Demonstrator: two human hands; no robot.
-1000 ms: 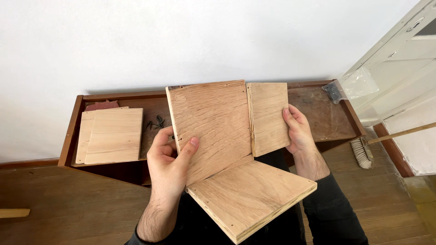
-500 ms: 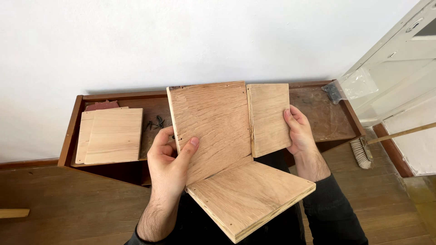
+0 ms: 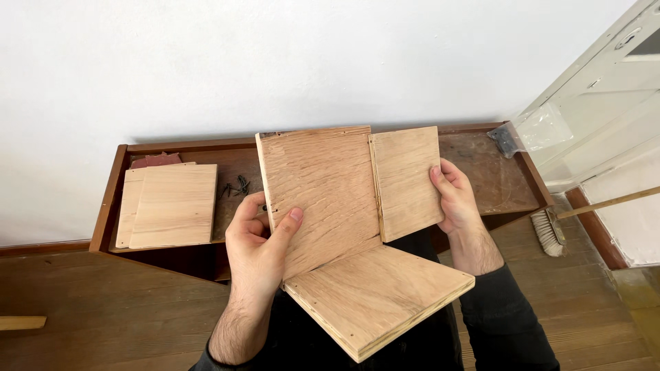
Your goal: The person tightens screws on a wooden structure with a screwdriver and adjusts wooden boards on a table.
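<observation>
Both hands' grip pinches the joined plywood panels (image 3: 330, 199) above a brown tray (image 3: 495, 178), seemingly floor-level.

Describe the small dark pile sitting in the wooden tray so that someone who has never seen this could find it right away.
Start at the long dark wooden tray against the white wall. At its left end lies a stack of pale plywood squares. Just right of that stack, above the left hand, is a little heap of dark screws: the only small, black, spiky metal bits among flat wooden pieces.

Five plywood panels (image 3: 323, 192), one brush (image 3: 548, 231)
</observation>
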